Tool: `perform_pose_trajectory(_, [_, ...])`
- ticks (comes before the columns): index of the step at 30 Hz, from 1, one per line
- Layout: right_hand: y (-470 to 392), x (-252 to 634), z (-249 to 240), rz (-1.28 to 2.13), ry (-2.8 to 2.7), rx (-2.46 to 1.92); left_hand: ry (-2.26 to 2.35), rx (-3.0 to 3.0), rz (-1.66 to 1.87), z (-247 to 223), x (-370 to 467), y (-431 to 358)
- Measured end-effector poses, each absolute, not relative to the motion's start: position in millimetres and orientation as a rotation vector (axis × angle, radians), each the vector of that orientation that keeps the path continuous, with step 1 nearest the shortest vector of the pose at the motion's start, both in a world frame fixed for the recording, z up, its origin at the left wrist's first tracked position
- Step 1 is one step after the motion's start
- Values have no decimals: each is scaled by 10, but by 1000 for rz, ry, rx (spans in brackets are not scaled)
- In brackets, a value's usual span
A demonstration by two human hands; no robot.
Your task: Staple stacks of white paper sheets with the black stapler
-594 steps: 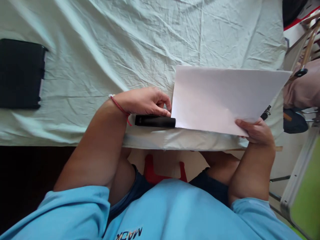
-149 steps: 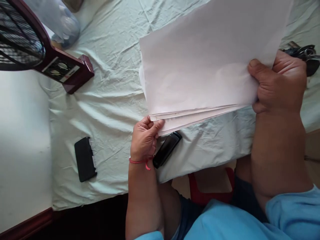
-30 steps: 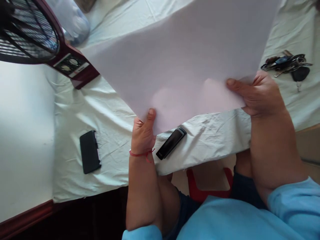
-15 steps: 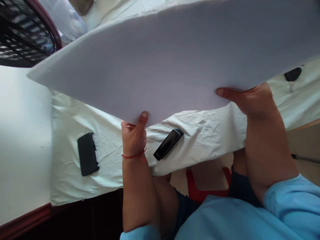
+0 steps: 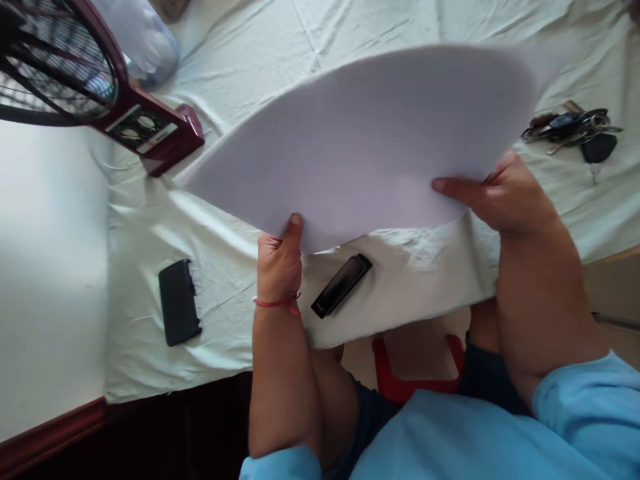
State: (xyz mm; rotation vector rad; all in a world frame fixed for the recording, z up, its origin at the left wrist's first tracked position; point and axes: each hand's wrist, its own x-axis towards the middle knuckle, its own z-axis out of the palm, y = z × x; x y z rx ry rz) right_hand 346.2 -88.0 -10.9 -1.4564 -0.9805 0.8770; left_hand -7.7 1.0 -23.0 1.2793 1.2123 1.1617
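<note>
A large white sheet of paper [image 5: 360, 140] spans the space between my hands, bowed and held above the cloth. At its near left edge my left hand [image 5: 281, 260] grips it, thumb on top and fingers hidden underneath. My right hand [image 5: 500, 193] pinches the near right edge the same way, its thumb lying flat along the surface. Just below the paper, between my forearms, a black stapler [image 5: 341, 285] lies at a slant on the cloth. I cannot tell whether the paper is one sheet or several.
A pale cloth [image 5: 225, 347] covers the bed-like surface. On the left lie a dark phone-like case [image 5: 180, 302] and a dark red fan [image 5: 170, 143]. Behind it stands a clear plastic container [image 5: 150, 50]. A bunch of keys [image 5: 575, 128] rests at right; a red stool [image 5: 417, 387] is below.
The paper's far edge has dropped and drawn nearer, uncovering the fan's base and the keys. My left hand has shifted slightly right; both hands keep their grip.
</note>
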Motion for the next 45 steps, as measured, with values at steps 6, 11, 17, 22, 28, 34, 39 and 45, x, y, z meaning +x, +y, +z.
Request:
perform_pose_trajectory(6, [-853, 3494, -147, 842, -893, -1363, 1141, 1294, 971, -167, -33, -30])
perform_pose_trajectory(11, [-871, 3546, -59, 985, -821, -1481, 1190, 1297, 757, -106, -142, -31])
perform_pose_trajectory(17, [-931, 3578, 87, 1044, -854, -1540, 1300, 1253, 656, -9, -154, -62])
perform_pose_trajectory(22, [-1033, 3695, 114, 983, -903, -1597, 1363, 1304, 626, 37, -83, -87])
perform_pose_trajectory(28, [-1146, 3842, 117, 923, -857, -1618, 1382, 1281, 591, 70, -38, -133])
perform_pose_trajectory(34, [-1142, 3876, 74, 928, -822, -1601, 1356, 1285, 558, 81, 23, -208])
perform_pose_trajectory(39, [-1082, 3885, -22, 964, -798, -1575, 1297, 1412, 566, -5, 30, -201])
perform_pose_trajectory(45, [-1074, 3916, -33, 1021, -781, -1547, 1256, 1464, 473, 27, -15, -152])
